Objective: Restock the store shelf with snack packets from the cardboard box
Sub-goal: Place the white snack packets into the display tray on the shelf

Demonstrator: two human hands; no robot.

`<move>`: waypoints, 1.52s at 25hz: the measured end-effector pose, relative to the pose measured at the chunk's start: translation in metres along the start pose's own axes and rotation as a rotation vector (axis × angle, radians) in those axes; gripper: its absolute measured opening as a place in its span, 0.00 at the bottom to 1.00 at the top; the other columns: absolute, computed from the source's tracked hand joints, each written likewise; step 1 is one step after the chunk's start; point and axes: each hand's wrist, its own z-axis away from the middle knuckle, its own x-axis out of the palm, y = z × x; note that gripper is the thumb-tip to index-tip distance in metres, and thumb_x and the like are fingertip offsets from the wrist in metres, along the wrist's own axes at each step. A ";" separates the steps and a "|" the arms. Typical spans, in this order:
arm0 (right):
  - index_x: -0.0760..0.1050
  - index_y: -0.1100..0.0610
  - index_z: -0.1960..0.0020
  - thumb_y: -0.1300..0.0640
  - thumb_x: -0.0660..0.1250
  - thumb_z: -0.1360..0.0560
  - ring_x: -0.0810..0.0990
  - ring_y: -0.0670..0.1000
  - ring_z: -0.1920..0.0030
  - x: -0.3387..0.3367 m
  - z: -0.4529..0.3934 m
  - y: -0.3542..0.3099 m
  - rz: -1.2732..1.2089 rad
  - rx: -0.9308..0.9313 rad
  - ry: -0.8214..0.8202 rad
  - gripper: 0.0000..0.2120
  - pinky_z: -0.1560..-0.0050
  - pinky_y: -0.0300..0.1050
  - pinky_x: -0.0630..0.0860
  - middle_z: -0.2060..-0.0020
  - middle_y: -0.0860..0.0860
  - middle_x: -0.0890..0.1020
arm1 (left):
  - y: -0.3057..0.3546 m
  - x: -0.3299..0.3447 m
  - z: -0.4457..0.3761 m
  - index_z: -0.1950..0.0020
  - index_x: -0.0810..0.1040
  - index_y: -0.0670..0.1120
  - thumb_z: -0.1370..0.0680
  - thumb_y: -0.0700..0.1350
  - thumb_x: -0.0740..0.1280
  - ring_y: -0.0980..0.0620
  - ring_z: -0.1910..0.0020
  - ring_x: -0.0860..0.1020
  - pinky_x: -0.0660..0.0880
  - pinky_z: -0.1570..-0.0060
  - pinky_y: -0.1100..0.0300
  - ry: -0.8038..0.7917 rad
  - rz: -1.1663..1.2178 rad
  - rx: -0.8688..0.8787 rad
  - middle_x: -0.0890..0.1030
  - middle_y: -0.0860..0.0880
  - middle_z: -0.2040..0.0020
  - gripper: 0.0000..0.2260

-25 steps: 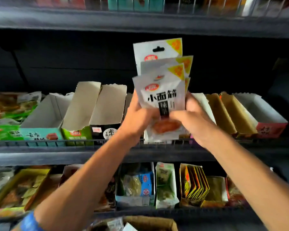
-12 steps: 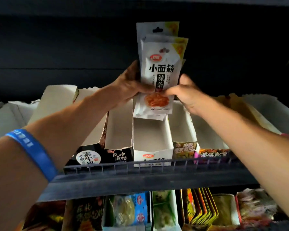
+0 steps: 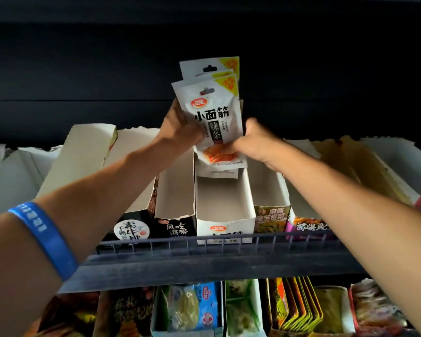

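Note:
A stack of several white snack packets (image 3: pixel 213 110) with black lettering and yellow corners stands upright between my hands. My left hand (image 3: pixel 180 130) grips the stack's left edge, and my right hand (image 3: pixel 255 147) pinches its lower right part. The packets' bottom edges hang just over the far end of an open white display carton (image 3: pixel 223 205) on the dark shelf (image 3: pixel 204 266). That carton holds nothing else that I can see. The cardboard box is out of view.
More open display cartons flank the white one: a black one (image 3: pixel 175 224) to the left, a green-labelled one (image 3: pixel 271 217) and a purple one (image 3: pixel 306 227) to the right. A wire rail (image 3: pixel 204 242) fronts the shelf. The lower shelf holds packed snacks (image 3: pixel 294 305).
The view has risen and closed in on the shelf. Both hands have carried the packet stack further back and down toward the white carton's far end.

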 end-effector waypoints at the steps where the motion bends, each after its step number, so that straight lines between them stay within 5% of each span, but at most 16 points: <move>1: 0.66 0.59 0.36 0.66 0.75 0.29 0.78 0.49 0.45 0.001 -0.001 -0.001 -0.009 -0.005 -0.016 0.27 0.49 0.40 0.73 0.46 0.49 0.79 | -0.001 -0.003 0.000 0.41 0.69 0.49 0.27 0.29 0.65 0.60 0.57 0.76 0.74 0.67 0.72 -0.010 0.047 -0.005 0.77 0.54 0.56 0.20; 6: 0.71 0.58 0.32 0.61 0.78 0.31 0.77 0.51 0.43 0.002 -0.002 0.008 0.440 -0.041 -0.003 0.30 0.49 0.43 0.73 0.41 0.52 0.78 | -0.013 0.004 0.000 0.31 0.66 0.48 0.32 0.28 0.71 0.51 0.44 0.78 0.79 0.51 0.60 -0.111 -0.032 -0.017 0.80 0.50 0.44 0.34; 9: 0.66 0.53 0.28 0.58 0.79 0.33 0.76 0.56 0.36 0.000 -0.007 0.019 0.404 -0.035 0.127 0.37 0.39 0.51 0.76 0.36 0.53 0.76 | -0.023 0.007 -0.003 0.31 0.64 0.50 0.32 0.32 0.74 0.50 0.47 0.80 0.82 0.53 0.56 -0.112 -0.183 0.044 0.79 0.50 0.46 0.34; 12: 0.68 0.53 0.29 0.57 0.78 0.31 0.76 0.56 0.36 0.003 -0.017 0.024 0.415 -0.053 0.143 0.34 0.37 0.54 0.75 0.36 0.54 0.77 | -0.029 0.010 -0.005 0.34 0.70 0.50 0.29 0.38 0.75 0.52 0.53 0.80 0.81 0.61 0.61 -0.107 -0.396 0.118 0.79 0.51 0.47 0.26; 15: 0.67 0.54 0.28 0.54 0.73 0.25 0.76 0.56 0.35 0.013 -0.022 0.026 0.514 -0.139 0.291 0.28 0.38 0.51 0.75 0.34 0.55 0.76 | -0.030 0.014 -0.012 0.39 0.74 0.49 0.26 0.40 0.73 0.50 0.49 0.81 0.82 0.55 0.58 0.041 -0.367 0.173 0.80 0.48 0.43 0.18; 18: 0.54 0.53 0.21 0.59 0.69 0.22 0.69 0.57 0.29 0.018 -0.018 0.028 0.446 -0.068 0.339 0.36 0.35 0.51 0.70 0.26 0.57 0.67 | -0.032 0.015 -0.010 0.35 0.69 0.49 0.30 0.37 0.74 0.50 0.45 0.73 0.76 0.49 0.59 0.072 -0.490 0.251 0.71 0.48 0.41 0.27; 21: 0.67 0.55 0.30 0.64 0.72 0.27 0.76 0.58 0.40 0.016 0.004 0.032 0.720 -0.472 0.640 0.28 0.46 0.49 0.74 0.39 0.56 0.76 | -0.038 0.010 0.011 0.36 0.73 0.49 0.29 0.42 0.73 0.46 0.42 0.71 0.73 0.44 0.54 -0.040 -0.775 0.462 0.73 0.46 0.39 0.22; 23: 0.73 0.54 0.36 0.61 0.68 0.24 0.79 0.53 0.48 0.019 0.012 0.029 0.887 -0.620 0.321 0.17 0.53 0.44 0.70 0.47 0.51 0.79 | -0.040 0.002 0.027 0.42 0.79 0.52 0.25 0.53 0.69 0.46 0.40 0.72 0.72 0.40 0.48 -0.220 -0.953 0.561 0.79 0.51 0.41 0.13; 25: 0.73 0.51 0.37 0.54 0.65 0.23 0.78 0.55 0.41 0.033 0.010 0.027 1.110 -0.488 -0.019 0.15 0.46 0.47 0.69 0.43 0.52 0.81 | -0.041 -0.004 0.039 0.41 0.81 0.58 0.23 0.58 0.61 0.48 0.32 0.67 0.65 0.34 0.48 -0.392 -1.135 0.594 0.77 0.57 0.36 0.14; 27: 0.68 0.50 0.30 0.54 0.67 0.26 0.74 0.58 0.34 0.040 0.004 0.026 1.116 -0.429 -0.042 0.25 0.37 0.51 0.67 0.37 0.54 0.78 | -0.038 -0.012 0.047 0.45 0.83 0.60 0.21 0.60 0.61 0.48 0.27 0.63 0.57 0.28 0.44 -0.490 -1.066 0.640 0.76 0.58 0.34 0.14; 30: 0.60 0.53 0.23 0.59 0.68 0.27 0.70 0.60 0.32 0.042 -0.007 0.025 1.017 -0.422 0.137 0.35 0.34 0.54 0.66 0.31 0.55 0.72 | -0.037 -0.026 0.057 0.49 0.85 0.56 0.22 0.66 0.57 0.55 0.28 0.66 0.45 0.24 0.45 -0.700 -1.012 0.621 0.80 0.58 0.38 0.21; 34: 0.71 0.54 0.33 0.57 0.65 0.25 0.72 0.56 0.34 0.042 -0.017 0.024 1.103 -0.301 -0.031 0.21 0.31 0.54 0.62 0.36 0.53 0.73 | -0.044 -0.031 0.074 0.48 0.84 0.51 0.24 0.69 0.56 0.60 0.52 0.80 0.71 0.33 0.51 -0.938 -0.837 0.508 0.85 0.55 0.47 0.26; 38: 0.70 0.56 0.30 0.56 0.63 0.23 0.68 0.55 0.30 0.038 -0.008 0.031 1.028 -0.358 0.023 0.22 0.28 0.51 0.61 0.30 0.53 0.73 | -0.044 -0.031 0.080 0.46 0.84 0.48 0.20 0.57 0.64 0.60 0.51 0.76 0.75 0.39 0.52 -0.948 -0.848 0.497 0.83 0.54 0.44 0.16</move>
